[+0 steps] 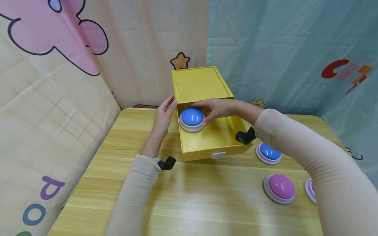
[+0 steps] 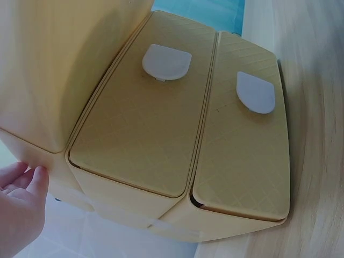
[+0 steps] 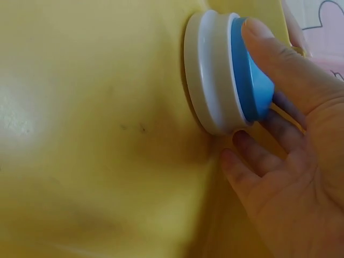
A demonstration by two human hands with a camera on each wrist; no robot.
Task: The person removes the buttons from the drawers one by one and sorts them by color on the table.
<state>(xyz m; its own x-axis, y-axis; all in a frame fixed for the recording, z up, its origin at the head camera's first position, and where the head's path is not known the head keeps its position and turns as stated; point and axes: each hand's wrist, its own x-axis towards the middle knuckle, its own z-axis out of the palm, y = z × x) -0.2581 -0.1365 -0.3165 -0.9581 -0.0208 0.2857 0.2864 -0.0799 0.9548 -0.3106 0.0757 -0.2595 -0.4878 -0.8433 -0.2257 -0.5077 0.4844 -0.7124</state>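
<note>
A: While we tag the head view, we see the right hand point(image 1: 217, 109) reaching into the open yellow drawer point(image 1: 217, 141), fingers curled over the blue button point(image 1: 192, 118) and holding it

B: Agreed, and where does the button sit?

A: On the drawer floor, at the back left, right under the cabinet's top shelf; thumb at its near right edge, fingers along its far side

B: In the right wrist view we get the same blue button point(image 3: 231, 72), one fingertip on the blue dome, other fingers point(image 3: 252, 156) beside the white base, yellow floor behind

A: Left hand point(image 1: 163, 116)?

B: Fingers straight, tips touching the left side of the yellow cabinet point(image 1: 199, 83), nothing gripped. The left wrist view shows the left hand point(image 2: 19, 207) just beside the cabinet wall, plus two shut drawer fronts with white tabs

A: On the wooden table point(image 1: 192, 196) we also log a second blue button point(image 1: 268, 153) and a pink button point(image 1: 280, 187), right of the drawer, well apart from both hands
</note>
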